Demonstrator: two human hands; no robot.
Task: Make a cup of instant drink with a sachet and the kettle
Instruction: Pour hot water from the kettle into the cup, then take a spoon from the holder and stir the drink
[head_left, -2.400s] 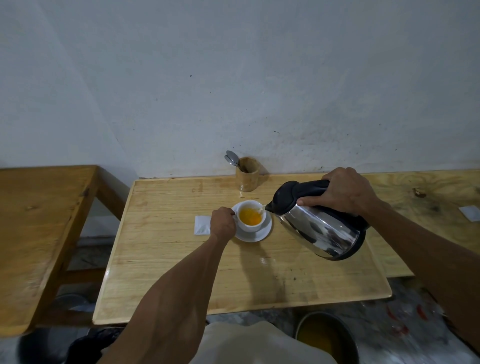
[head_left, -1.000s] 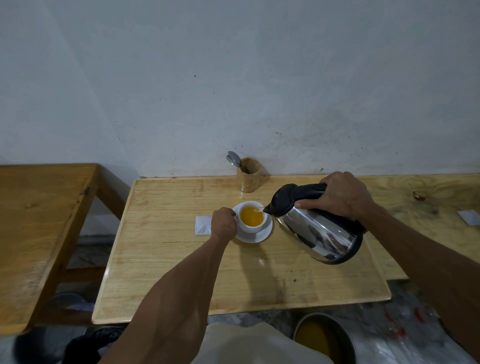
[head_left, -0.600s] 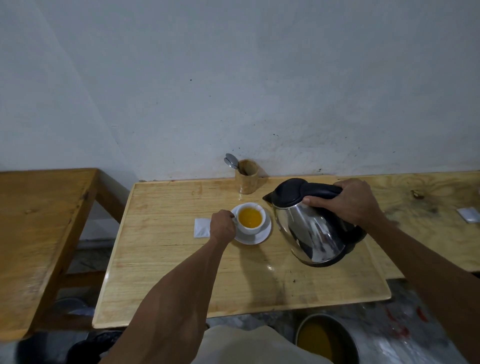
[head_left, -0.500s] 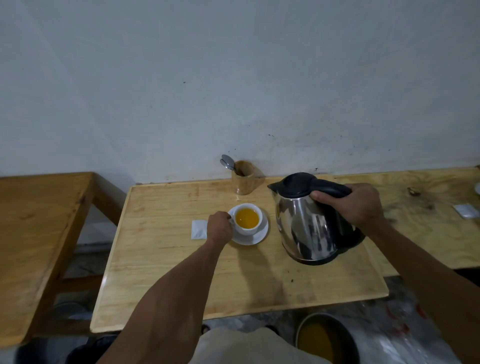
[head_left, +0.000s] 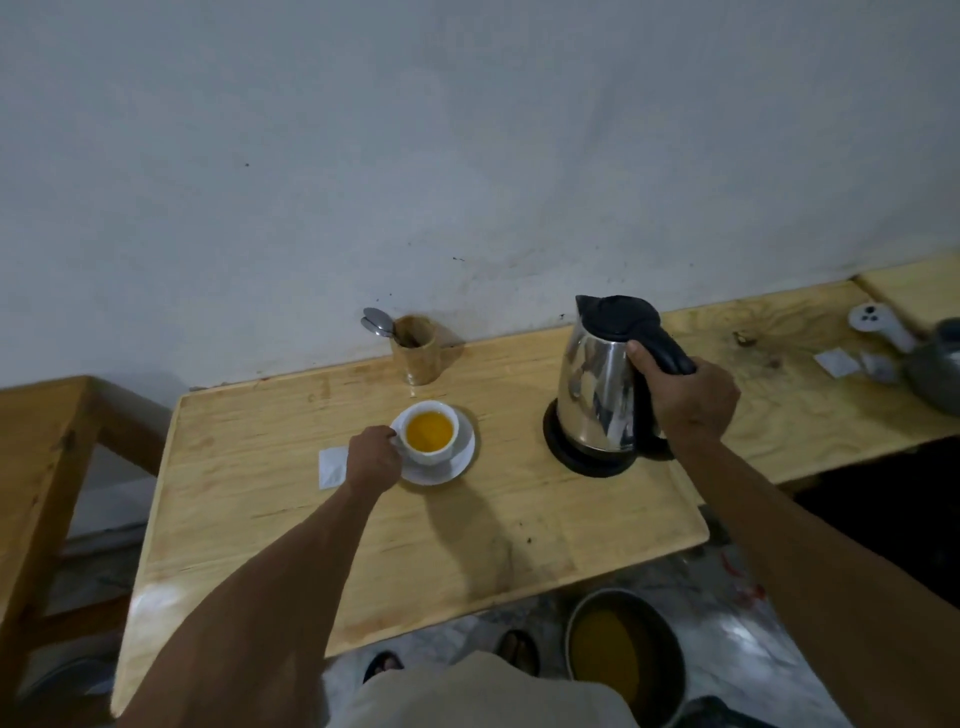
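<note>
A white cup (head_left: 430, 434) full of orange drink stands on a white saucer (head_left: 451, 466) in the middle of the light wooden table (head_left: 467, 535). My left hand (head_left: 371, 458) grips the cup at its left side, over the handle. The steel kettle (head_left: 602, 387) with a black lid stands upright on its round black base (head_left: 582, 460) to the right of the cup. My right hand (head_left: 685, 400) is closed around the kettle's black handle. A white sachet (head_left: 331, 466) lies flat just left of my left hand.
A wooden holder (head_left: 414, 351) with a spoon (head_left: 377, 322) stands by the wall behind the cup. Further sachets (head_left: 836, 362), a white controller (head_left: 878, 322) and a grey pot (head_left: 937, 374) lie far right. A wooden bench (head_left: 36, 467) is at left; a bucket (head_left: 623, 654) stands on the floor.
The kettle went from tilted over the cup, pouring, to upright, and moved right and down onto its black base. My left hand stayed on the cup.
</note>
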